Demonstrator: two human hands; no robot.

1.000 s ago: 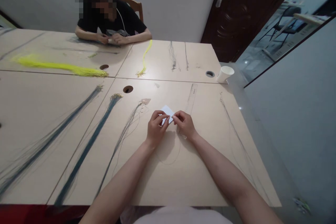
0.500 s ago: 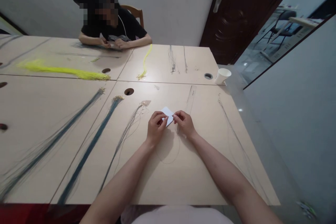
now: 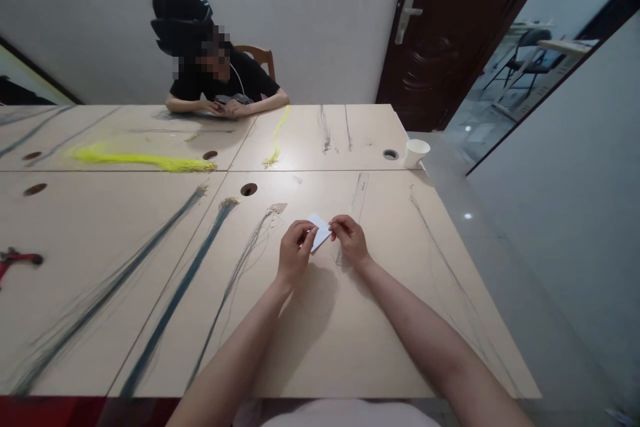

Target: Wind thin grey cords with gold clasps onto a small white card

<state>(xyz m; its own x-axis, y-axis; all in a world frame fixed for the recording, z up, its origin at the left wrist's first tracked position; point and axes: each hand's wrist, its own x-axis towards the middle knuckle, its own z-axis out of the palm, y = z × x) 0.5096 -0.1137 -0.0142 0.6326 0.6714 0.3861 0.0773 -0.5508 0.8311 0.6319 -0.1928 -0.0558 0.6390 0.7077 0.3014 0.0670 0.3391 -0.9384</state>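
A small white card (image 3: pixel 321 232) is between my two hands, angled over the tabletop. My left hand (image 3: pixel 297 245) is closed at its left side, thumb and fingers pinching the card's edge. At the card's right corner my right hand (image 3: pixel 349 237) is closed in a fingertip pinch; whatever sits in that pinch is too small to make out. Beneath and behind the right hand lies a clear ruler (image 3: pixel 360 195). Left of my left hand is a loose bundle of thin grey cords (image 3: pixel 245 250) with small gold-coloured ends.
Two dark blue-grey cord bundles (image 3: pixel 185 290) stretch across the table (image 3: pixel 395 347) on the left. A yellow bundle (image 3: pixel 135 159) lies farther back. A white paper cup (image 3: pixel 416 152) stands near the right edge. Another person (image 3: pixel 225 87) sits opposite. Red-handled pliers (image 3: pixel 20 259) lie far left.
My view has tilted up slightly. My left fingertips have shifted from the card's middle toward its left side, widening the gap between my hands. The thin cord loop below them no longer shows.
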